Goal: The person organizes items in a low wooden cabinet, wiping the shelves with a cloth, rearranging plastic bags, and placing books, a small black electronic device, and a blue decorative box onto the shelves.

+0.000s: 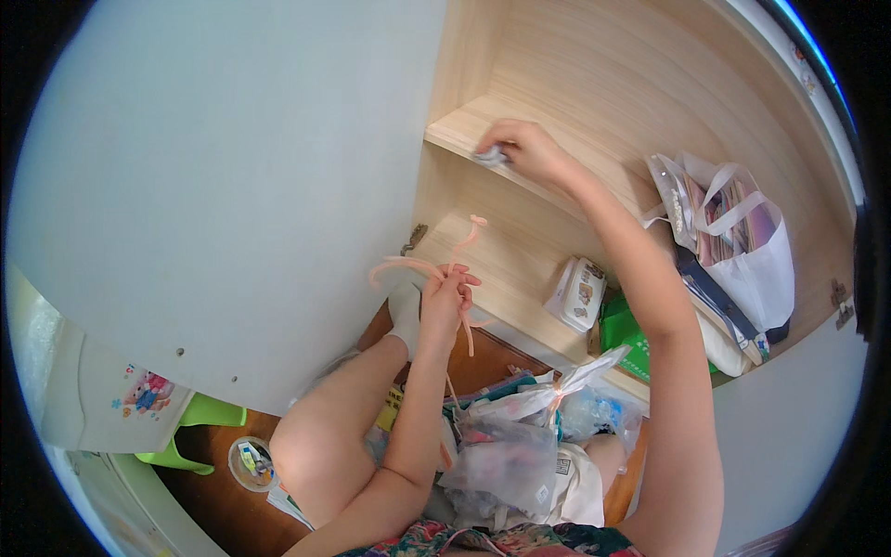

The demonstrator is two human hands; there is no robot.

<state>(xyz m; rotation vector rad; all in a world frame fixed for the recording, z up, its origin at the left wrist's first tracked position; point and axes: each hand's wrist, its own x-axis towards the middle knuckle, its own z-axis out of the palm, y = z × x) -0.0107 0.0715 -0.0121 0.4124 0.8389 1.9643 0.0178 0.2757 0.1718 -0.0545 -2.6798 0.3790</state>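
Note:
My left hand (449, 299) is closed around a bundle of thin pink straps (411, 263), whose loose ends stick out to the left, upward and below. Higher up, my right hand (525, 147) pinches a small crumpled grey-white wad (491, 157), slightly blurred. It is at the front edge of the upper wooden shelf (452, 134); I cannot tell whether the wad touches the wood. In my lap lie clear plastic bags (505, 456) and a white bag tied with a pink band (557, 393).
On the cabinet's lower shelf (501, 278) are a white lidded box (583, 296), a green bag (623, 334) and a white tote bag (755, 278) full of papers. A white cabinet door (230, 195) stands at left. A round clear tub (243, 480) sits on the floor near a green stool (202, 414).

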